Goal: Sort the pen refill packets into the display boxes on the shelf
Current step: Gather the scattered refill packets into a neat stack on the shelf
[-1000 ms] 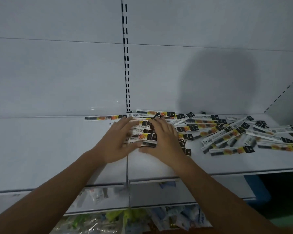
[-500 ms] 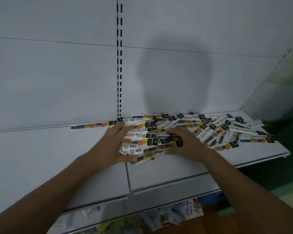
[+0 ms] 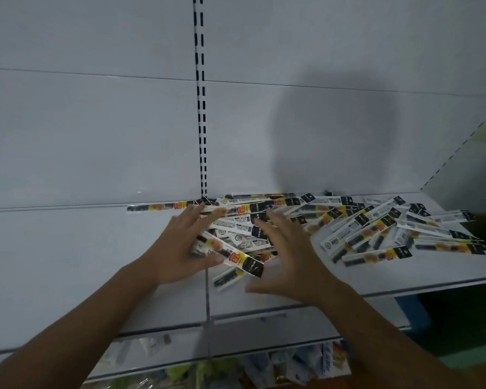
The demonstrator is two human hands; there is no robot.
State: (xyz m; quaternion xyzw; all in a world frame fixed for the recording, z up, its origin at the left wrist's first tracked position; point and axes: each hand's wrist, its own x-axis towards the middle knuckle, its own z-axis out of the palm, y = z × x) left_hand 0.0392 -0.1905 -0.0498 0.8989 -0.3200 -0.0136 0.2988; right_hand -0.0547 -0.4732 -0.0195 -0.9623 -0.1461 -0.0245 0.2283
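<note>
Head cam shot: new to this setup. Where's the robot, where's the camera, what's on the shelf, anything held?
No robot: a person works bare-handed, and the one camera sits on their head, looking forward and down, so both arms enter from below. The left hand and right hand are open, fingers straight, either side of a bundle of pen refill packets on the white shelf; nothing is gripped. The right hand is blurred, so its contact is unclear. Scattered packets lie to the right, a single packet alone at the left by the back panel. No display boxes are in view.
</note>
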